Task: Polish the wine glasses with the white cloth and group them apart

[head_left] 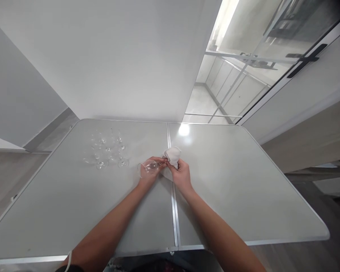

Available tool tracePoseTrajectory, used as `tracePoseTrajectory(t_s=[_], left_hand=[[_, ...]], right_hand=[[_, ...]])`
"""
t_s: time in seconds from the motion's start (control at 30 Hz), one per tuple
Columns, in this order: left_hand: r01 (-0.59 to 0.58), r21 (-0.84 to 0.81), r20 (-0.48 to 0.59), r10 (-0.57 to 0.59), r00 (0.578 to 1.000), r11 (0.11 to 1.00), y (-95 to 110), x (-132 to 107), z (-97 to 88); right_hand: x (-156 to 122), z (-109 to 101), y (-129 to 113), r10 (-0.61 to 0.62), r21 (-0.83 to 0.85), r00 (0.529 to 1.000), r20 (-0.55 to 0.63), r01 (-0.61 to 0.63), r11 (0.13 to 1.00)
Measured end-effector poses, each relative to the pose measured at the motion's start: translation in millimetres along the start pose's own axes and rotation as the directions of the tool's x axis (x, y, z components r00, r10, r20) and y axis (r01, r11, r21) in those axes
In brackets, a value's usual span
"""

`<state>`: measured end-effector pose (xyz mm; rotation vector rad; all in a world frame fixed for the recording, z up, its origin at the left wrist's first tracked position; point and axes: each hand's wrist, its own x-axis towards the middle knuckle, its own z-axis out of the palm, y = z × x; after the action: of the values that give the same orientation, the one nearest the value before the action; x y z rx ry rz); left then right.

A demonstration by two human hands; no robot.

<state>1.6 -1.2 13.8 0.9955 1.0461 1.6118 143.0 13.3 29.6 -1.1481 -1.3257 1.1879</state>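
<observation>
Wine glass: held in both hands over the table, just left of the centre seam; tipped on its side, bowl and rim to the left, stem running right. Foot end not visible, likely inside the cloth.
Left hand: grip closed on the glass around the stem, bowl projecting beside the hand. Likely held there because the stem is the thin, easy part to pinch, leaving the bowl unsqueezed.
Right hand: grip closed on the bunched cloth, thumb toward the stem end. Probably there to press fabric against the glass; exact finger contact hidden.
Cloth: white, gathered at the stem end, a loose part hanging below between the hands. Bunching presumably gives padding and a firmer hold.
Table: pale panels, metal-edged. Work sits about mid-width, straight ahead of the person, probably so both arms reach it equally.
Centre seam: metal strip running front to back, passing under the cloth.
Other glasses: clear cluster on the left panel, beyond and left of the hands, well apart from them. Likely grouped there to be out of elbow range. Too faint to count or tell which way up.
Wall: white, behind the table's far edge.
Glazed partition: far right, room visible through it.
</observation>
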Motion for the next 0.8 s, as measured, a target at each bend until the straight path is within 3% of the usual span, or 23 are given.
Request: tracePoseTrajectory(t_s=[0.1, 0.23, 0.33, 0.5, 0.6, 0.7, 0.8], left_hand=[[0.003, -0.017, -0.012, -0.003, 1.000, 1.000, 1, 0, -0.3], [-0.007, 0.037, -0.018, 0.008, 1.000, 0.999, 1, 0, -1.0], [-0.009, 0.107, -0.051, 0.014, 0.999, 0.994, 1, 1, -2.9], [0.013, 0.119, -0.137, 0.004, 0.991, 0.993, 0, 4, -8.0], [0.041, 0.086, -0.169, -0.026, 0.985, 0.995, -3, 5, -8.3], [0.044, 0.064, -0.140, -0.035, 0.989, 0.997, -6, 4, -6.5], [0.040, 0.053, -0.093, -0.035, 0.995, 0.998, -9, 4, -5.8]], right_hand=[[0, -1, 0, 0.035, -0.037, 0.996, -0.081, -0.038, 0.999], [1, 1, 5, 0.016, 0.015, 1.000, 0.021, -0.016, 1.000], [3, -1, 9, 0.012, -0.059, 1.000, 0.018, -0.011, 0.998], [13, -19, -2, -0.057, 0.065, 0.996, -0.063, 0.061, 0.996], [14, -32, -8, -0.142, 0.022, 0.985, -0.098, 0.145, 0.989], [12, -37, -5, -0.160, 0.024, 0.987, -0.030, 0.161, 0.987], [10, -31, 3, -0.051, -0.009, 0.996, 0.071, 0.052, 0.999]])
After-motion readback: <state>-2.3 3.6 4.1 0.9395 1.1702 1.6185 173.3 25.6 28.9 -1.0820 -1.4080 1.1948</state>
